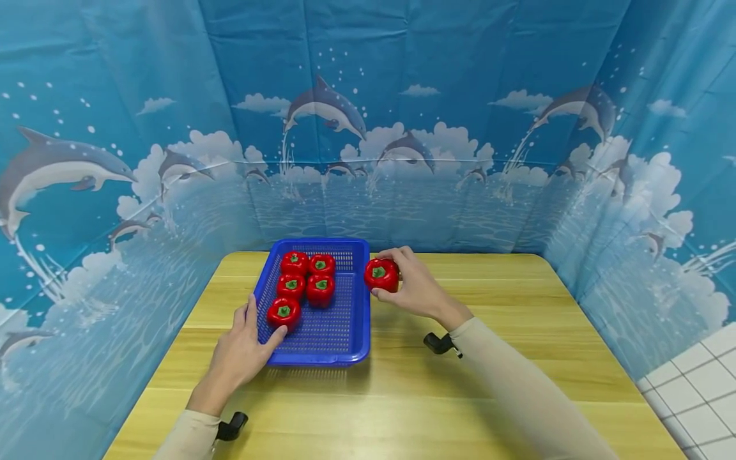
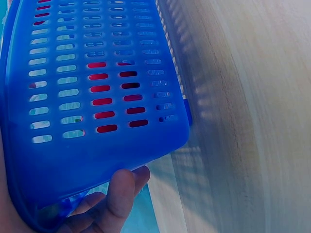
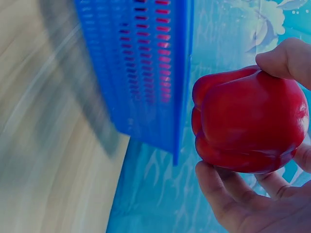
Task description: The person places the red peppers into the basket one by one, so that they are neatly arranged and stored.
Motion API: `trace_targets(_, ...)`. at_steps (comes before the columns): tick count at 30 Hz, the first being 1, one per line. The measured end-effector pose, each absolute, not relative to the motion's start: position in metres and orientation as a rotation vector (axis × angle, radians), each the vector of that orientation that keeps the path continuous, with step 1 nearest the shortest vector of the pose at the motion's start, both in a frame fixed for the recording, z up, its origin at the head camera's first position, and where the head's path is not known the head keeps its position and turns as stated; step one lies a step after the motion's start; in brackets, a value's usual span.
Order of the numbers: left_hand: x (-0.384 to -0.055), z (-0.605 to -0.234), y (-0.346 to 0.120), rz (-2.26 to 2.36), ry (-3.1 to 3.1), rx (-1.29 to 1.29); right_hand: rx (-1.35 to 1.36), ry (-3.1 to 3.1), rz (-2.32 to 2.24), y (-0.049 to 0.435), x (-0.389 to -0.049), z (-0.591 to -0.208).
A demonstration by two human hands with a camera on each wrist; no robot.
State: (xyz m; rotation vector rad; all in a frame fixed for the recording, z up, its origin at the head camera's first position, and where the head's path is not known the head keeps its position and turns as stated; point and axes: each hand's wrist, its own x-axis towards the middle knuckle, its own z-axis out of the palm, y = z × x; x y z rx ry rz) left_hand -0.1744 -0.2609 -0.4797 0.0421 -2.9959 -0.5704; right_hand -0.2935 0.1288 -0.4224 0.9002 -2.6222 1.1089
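A blue plastic basket (image 1: 359,319) with slotted walls stands on the table, several red bell peppers (image 1: 321,291) grouped in its left part, green stems up. My left hand (image 1: 241,348) grips the basket's left rim near the front corner, thumb over the inside beside the nearest pepper; in the left wrist view its fingers (image 2: 121,194) curl below the rim. Just outside the right rim, my right hand (image 1: 415,287) holds another red bell pepper (image 1: 381,273) between thumb and fingers. That pepper (image 3: 252,121) is raised beside the basket wall in the right wrist view.
The wooden table (image 1: 489,370) reaches back to a blue curtain (image 1: 460,211) printed with dolphins, which also hangs at both sides. White tiles (image 1: 701,377) show at the lower right. A black wrist-camera mount (image 1: 439,344) juts from the right sleeve, another (image 1: 232,427) from the left.
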Motion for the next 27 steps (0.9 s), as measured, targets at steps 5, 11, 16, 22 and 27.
trace_targets(5, -0.174, -0.479, -0.261, -0.568, -2.999, 0.043, 0.934, -2.635, 1.108, 0.114, -0.292, -0.417)
trace_targets(11, -0.175, -0.479, -0.261, -0.575, -2.992, 0.041, 0.965, -2.662, 1.090, 0.099, -0.291, -0.411)
trace_targets(16, -0.175, -0.477, -0.259, -0.572, -2.994, 0.047, 0.996, -2.696, 1.089, 0.086, -0.293, -0.405)
trace_targets(22, -0.175, -0.475, -0.258, -0.563, -3.003, 0.045, 1.030, -2.771, 1.067, 0.067, -0.298, -0.404)
trace_targets(27, -0.173, -0.476, -0.257, -0.552, -3.009, 0.048, 1.079, -2.832, 1.007, 0.049, -0.300, -0.402)
